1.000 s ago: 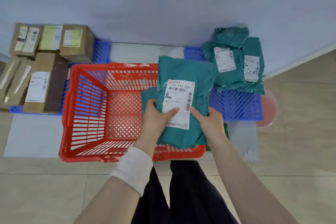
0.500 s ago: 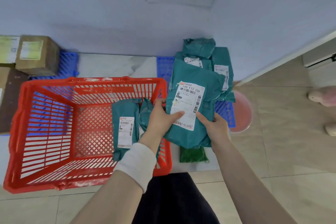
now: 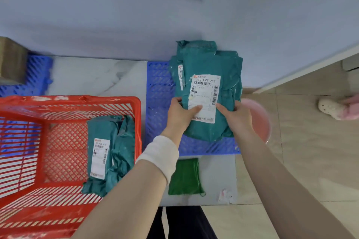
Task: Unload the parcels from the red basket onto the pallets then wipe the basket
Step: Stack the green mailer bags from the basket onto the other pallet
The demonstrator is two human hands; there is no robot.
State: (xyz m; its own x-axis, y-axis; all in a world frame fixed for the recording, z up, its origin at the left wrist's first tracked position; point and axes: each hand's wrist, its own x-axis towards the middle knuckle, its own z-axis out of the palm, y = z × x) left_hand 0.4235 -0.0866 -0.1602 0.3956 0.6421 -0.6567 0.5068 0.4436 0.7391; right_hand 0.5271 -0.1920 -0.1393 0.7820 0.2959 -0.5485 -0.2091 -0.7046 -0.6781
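A teal parcel (image 3: 206, 68) with a white label lies on top of the teal pile on the right blue pallet (image 3: 159, 87). My left hand (image 3: 179, 111) grips its lower left edge, thumb on the label. My right hand (image 3: 236, 115) grips its lower right edge. The red basket (image 3: 68, 101) stands at the lower left. Inside it, against the right wall, lie two teal parcels (image 3: 108, 153), one showing a label.
A green cloth (image 3: 184, 177) lies on the grey mat below the pallet. A pink basin (image 3: 260, 120) sits right of the pallet. A second blue pallet (image 3: 37, 73) with a cardboard box (image 3: 11, 60) is at far left. Someone's slippered foot (image 3: 334, 108) is at right.
Both hands carried the labelled teal parcel from over the basket to the right and set it down on the pile on the right pallet. The view has shifted right.
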